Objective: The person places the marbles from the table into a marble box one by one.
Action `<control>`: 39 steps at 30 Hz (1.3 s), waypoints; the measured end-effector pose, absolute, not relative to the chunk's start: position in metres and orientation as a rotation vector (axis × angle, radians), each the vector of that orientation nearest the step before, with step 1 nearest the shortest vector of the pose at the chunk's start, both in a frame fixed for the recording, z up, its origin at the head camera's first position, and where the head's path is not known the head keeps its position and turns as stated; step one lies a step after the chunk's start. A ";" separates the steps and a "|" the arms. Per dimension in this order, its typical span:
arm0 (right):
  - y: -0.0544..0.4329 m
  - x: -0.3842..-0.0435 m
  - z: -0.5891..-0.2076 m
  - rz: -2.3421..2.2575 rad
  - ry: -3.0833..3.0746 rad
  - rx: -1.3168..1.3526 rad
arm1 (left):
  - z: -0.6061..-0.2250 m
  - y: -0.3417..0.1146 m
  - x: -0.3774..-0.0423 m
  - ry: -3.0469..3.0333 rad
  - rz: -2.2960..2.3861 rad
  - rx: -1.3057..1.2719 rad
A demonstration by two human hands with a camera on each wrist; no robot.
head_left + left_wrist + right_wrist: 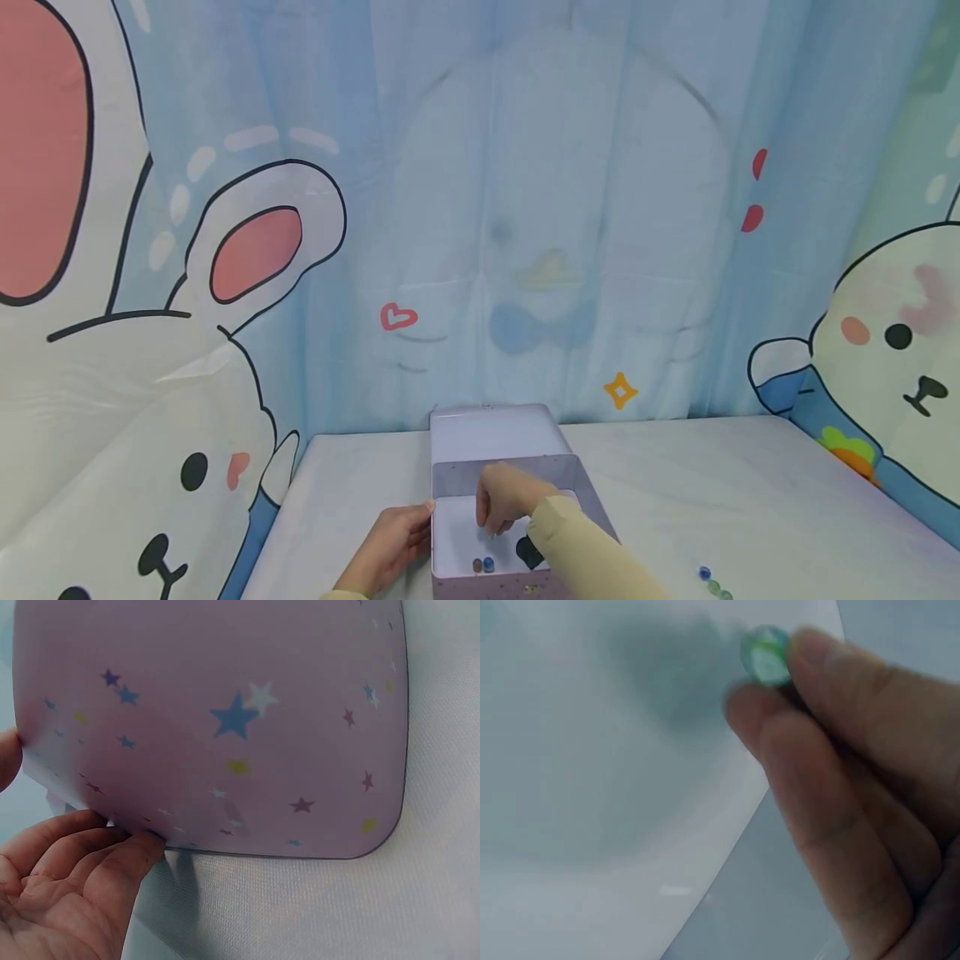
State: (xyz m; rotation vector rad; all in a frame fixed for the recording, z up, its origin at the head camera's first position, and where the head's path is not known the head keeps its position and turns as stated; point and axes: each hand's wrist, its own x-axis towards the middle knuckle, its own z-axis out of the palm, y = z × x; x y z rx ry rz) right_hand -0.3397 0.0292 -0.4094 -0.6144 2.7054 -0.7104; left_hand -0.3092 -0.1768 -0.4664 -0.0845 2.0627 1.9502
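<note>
A lilac tin box point(596, 508) printed with stars stands on the table, its hinged lid point(491, 433) raised at the back. My left hand point(393, 533) grips the box's left side, with the thumb near the rim and the fingers at the lower edge point(124, 851). Inside the box, my right hand point(510, 496) pinches a clear green marble point(766, 656) between thumb and fingertips, over the pale floor of the box. A brownish marble point(477, 565) and a blue marble point(489, 564) lie side by side near the front wall in the head view.
On the white table point(697, 492) right of the box lie a blue marble point(704, 573) and green marbles point(713, 587) near the front edge. A black object point(528, 552) shows beside the right sleeve point(581, 542). Behind the table hangs a printed curtain point(525, 208).
</note>
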 end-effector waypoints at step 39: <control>0.286 -0.316 -0.372 -0.774 2.882 -0.021 | -0.464 -0.177 -0.302 1.997 1.960 -0.059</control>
